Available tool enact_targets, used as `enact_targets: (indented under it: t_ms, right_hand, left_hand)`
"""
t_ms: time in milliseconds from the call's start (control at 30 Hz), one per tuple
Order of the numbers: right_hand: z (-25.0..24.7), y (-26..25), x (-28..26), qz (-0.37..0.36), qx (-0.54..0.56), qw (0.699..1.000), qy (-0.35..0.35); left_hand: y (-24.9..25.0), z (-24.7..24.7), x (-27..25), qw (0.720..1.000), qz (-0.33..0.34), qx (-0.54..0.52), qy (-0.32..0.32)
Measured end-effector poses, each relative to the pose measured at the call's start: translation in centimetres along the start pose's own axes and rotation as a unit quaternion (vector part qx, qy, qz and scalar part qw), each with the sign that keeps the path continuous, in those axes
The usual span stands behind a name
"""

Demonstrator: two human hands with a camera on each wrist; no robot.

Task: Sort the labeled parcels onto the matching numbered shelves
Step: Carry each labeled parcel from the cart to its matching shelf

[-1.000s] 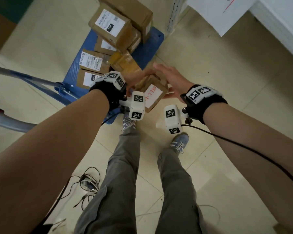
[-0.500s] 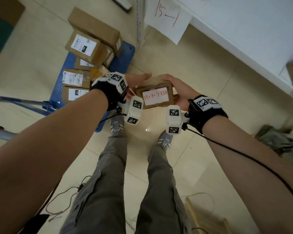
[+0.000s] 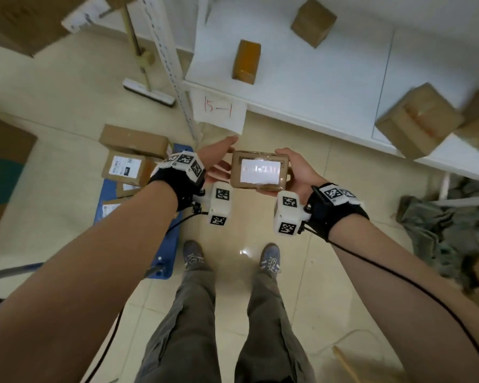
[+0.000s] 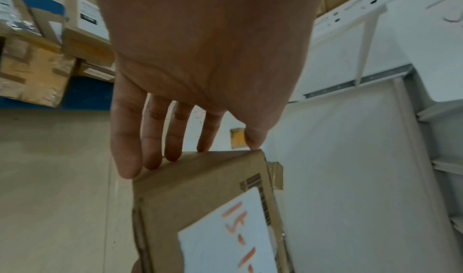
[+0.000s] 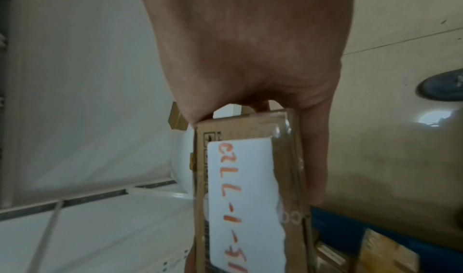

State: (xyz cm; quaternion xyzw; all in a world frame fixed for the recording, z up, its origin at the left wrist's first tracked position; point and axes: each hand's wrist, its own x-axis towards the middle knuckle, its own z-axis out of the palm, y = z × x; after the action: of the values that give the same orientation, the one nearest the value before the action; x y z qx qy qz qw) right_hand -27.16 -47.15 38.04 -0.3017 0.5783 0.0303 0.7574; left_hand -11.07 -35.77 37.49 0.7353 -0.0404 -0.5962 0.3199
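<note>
A small cardboard parcel (image 3: 260,170) with a white label handwritten in red, starting 15-1, is held at waist height in front of a white shelf (image 3: 315,87). A paper sign reading 15-1 (image 3: 219,110) hangs on the shelf's front edge. My right hand (image 3: 296,172) grips the parcel's right end, thumb on top and fingers underneath. My left hand (image 3: 219,161) has straight fingers touching the parcel's left end. The left wrist view shows the left hand (image 4: 195,148) with fingertips on the parcel (image 4: 200,198). In the right wrist view my right hand (image 5: 250,107) clasps the parcel (image 5: 250,178).
Three brown boxes stand on the shelf: a narrow one (image 3: 246,62), one at the back (image 3: 313,22), one at the right (image 3: 418,123). A blue cart (image 3: 169,250) with several labeled parcels (image 3: 125,167) is at my left. A broom (image 3: 147,89) and a cloth pile (image 3: 448,225) lie on the floor.
I have turned from the cart to face the shelf, carrying the parcel level with its label up. The 15-1 sign and shelf top have come into view.
</note>
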Motion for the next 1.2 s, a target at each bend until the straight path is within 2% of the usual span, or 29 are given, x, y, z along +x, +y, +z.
enact_targets:
  t_ms: [367, 633, 900, 1200]
  right_hand:
    - [-3.0, -4.4, -2.4, -0.063, 0.083, 0.994, 0.023]
    - [-8.5, -6.5, 1.4, -0.102, 0.068, 0.992, 0.02]
    - [-14.2, -8.3, 4.9, -0.103, 0.083, 0.991, 0.019]
    - [-19.5, -11.0, 8.1, -0.096, 0.123, 0.987, 0.029]
  left_hand:
    - [7.8, 2.9, -0.4, 0.994, 0.062, 0.076, -0.04]
    - [10.3, 8.7, 4.3, 0.993, 0.082, 0.069, -0.04]
    - [12.2, 14.5, 8.6, 0.998, 0.046, 0.036, -0.037]
    - [15.0, 20.3, 12.9, 0.997, 0.048, 0.018, -0.055]
